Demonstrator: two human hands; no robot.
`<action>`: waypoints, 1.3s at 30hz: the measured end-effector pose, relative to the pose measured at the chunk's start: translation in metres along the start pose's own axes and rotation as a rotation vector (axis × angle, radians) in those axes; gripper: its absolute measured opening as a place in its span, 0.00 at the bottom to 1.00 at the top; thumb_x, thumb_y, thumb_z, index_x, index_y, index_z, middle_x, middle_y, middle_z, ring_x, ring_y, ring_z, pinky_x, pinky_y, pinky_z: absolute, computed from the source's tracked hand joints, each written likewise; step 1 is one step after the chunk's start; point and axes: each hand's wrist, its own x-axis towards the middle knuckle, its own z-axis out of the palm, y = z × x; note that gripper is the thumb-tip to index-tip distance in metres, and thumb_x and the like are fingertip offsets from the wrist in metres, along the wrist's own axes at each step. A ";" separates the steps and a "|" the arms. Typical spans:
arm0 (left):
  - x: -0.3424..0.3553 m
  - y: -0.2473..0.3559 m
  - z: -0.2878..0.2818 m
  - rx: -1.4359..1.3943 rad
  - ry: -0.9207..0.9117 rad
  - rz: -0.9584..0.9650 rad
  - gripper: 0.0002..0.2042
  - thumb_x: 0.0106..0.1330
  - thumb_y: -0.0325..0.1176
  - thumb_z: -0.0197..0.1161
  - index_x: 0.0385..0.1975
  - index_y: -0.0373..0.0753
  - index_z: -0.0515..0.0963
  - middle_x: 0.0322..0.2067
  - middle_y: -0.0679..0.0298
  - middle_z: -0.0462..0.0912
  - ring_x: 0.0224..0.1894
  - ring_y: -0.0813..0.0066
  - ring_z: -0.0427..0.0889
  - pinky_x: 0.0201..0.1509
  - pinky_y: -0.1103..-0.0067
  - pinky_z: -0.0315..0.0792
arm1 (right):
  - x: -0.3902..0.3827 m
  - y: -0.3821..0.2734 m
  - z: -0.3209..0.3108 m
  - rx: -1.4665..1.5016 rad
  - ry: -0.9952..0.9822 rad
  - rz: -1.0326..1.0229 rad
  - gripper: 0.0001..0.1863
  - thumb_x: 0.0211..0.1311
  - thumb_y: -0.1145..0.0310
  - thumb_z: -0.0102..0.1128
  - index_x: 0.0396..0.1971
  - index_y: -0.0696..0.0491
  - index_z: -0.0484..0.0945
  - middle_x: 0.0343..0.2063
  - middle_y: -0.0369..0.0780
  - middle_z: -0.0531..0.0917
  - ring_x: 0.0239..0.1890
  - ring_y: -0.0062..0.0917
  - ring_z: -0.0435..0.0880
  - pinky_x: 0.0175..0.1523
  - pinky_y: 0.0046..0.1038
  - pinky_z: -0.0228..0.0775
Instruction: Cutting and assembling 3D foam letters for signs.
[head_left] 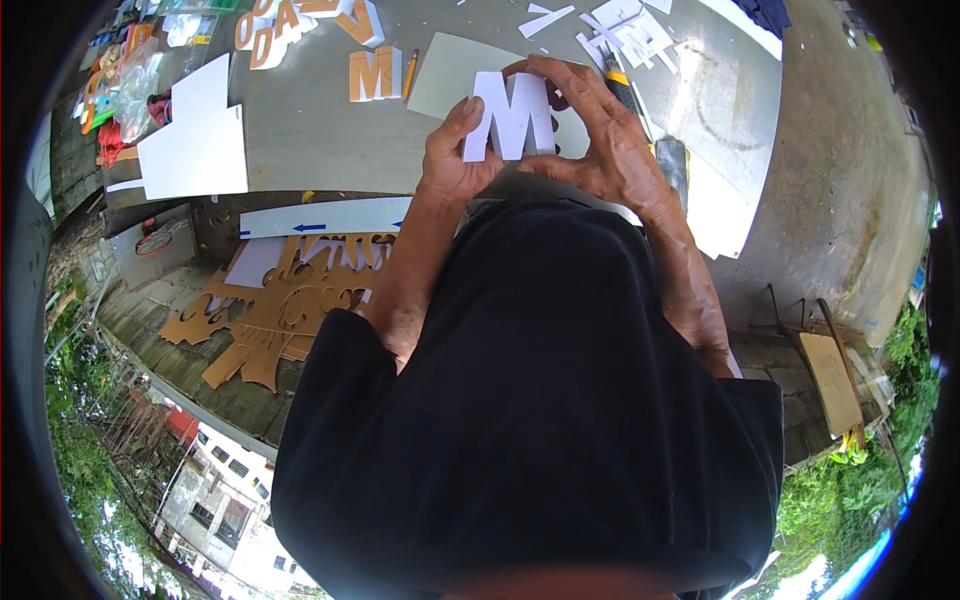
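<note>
A thick white block letter M is held up between my two hands over the table's near edge. My left hand grips its left side, the thumb lying along the edge. My right hand curves round its right side, fingers over the top and thumb near the bottom corner. Below the letter, a pale green-grey sheet lies on the table. Left of that sheet are a pencil and another letter M with a brown face and white sides.
More brown-faced letters stand at the far left of the grey table. White offcuts and a yellow-black tool lie at the right. A white sheet and plastic bags are left; cut brown board lies below the table.
</note>
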 end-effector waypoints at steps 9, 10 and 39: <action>-0.002 -0.006 0.001 -0.072 0.024 -0.020 0.37 0.72 0.51 0.54 0.71 0.29 0.56 0.63 0.42 0.70 0.66 0.45 0.73 0.68 0.54 0.72 | -0.001 0.003 0.005 -0.032 0.028 0.053 0.50 0.37 0.69 0.84 0.66 0.45 0.69 0.57 0.41 0.79 0.53 0.38 0.83 0.58 0.39 0.80; -0.002 -0.006 0.002 -0.054 0.034 -0.023 0.37 0.72 0.51 0.55 0.71 0.30 0.56 0.63 0.43 0.70 0.65 0.45 0.74 0.68 0.54 0.72 | -0.001 0.003 0.004 -0.024 0.020 0.054 0.50 0.37 0.69 0.84 0.66 0.45 0.69 0.57 0.41 0.79 0.52 0.38 0.84 0.58 0.39 0.80; -0.002 -0.009 -0.005 -0.054 0.045 -0.006 0.38 0.70 0.54 0.55 0.71 0.31 0.57 0.61 0.35 0.69 0.62 0.36 0.74 0.62 0.43 0.74 | 0.003 0.001 0.001 0.023 -0.004 0.023 0.49 0.40 0.67 0.84 0.67 0.46 0.69 0.57 0.42 0.78 0.54 0.40 0.82 0.58 0.38 0.81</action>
